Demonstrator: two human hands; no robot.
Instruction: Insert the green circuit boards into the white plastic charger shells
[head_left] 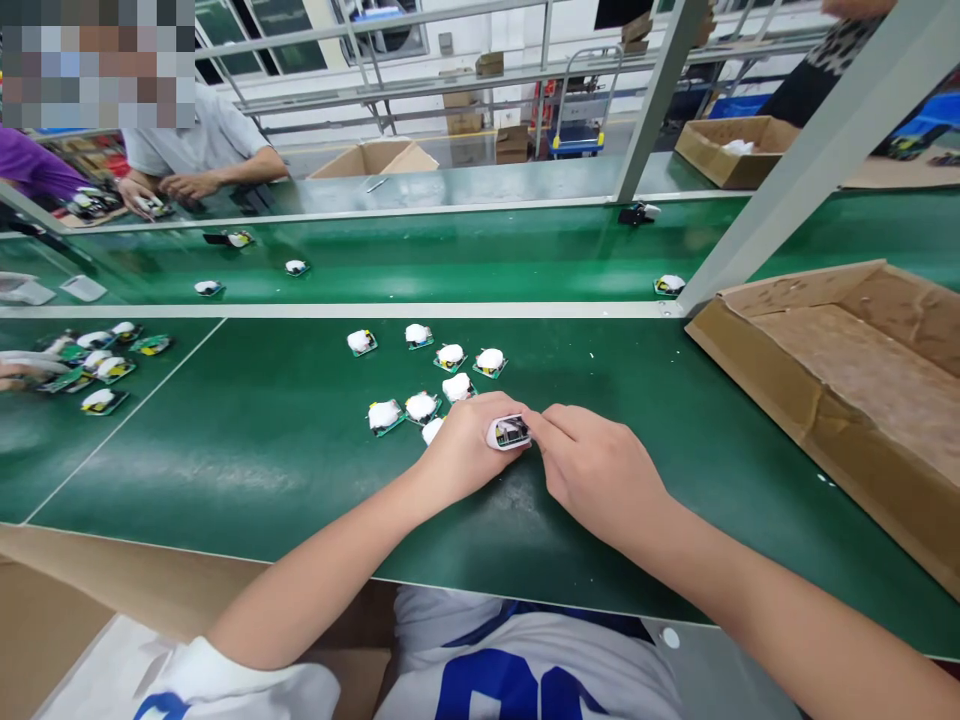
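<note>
My left hand [471, 440] is closed around a small white plastic housing [510, 432]. Its end faces up towards me and shows dark and yellow electronic parts inside. My right hand [592, 462] is curled in from the right, its thumb and index fingertips at the housing's right edge. Whether those fingers also hold a smaller part is hidden. Just beyond my left hand lie several small green circuit boards topped with white padding, such as one board [385, 416] to the left and another [490, 361] behind.
A cardboard box [817, 425] stands at the right. More boards [105, 368] are piled at the left, near another person's hand. Behind a pale rail runs a green conveyor belt [465, 255] carrying scattered boards. A slanted metal post [795, 165] rises at right. A co-worker [199, 150] handles parts across the line.
</note>
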